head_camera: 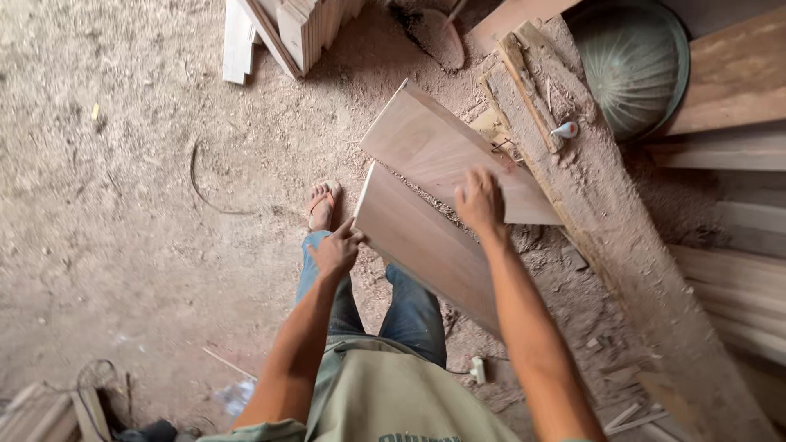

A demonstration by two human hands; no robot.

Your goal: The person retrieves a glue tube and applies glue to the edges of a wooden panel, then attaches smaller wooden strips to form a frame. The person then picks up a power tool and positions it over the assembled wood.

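Head view: sawdust floor (123,164); left hand (336,250), right hand (481,200) apparently gripping pale boards (426,237).

Open sawdust floor (123,164) lies left; a rough plank (622,245) and stacked boards (737,270) block the right.
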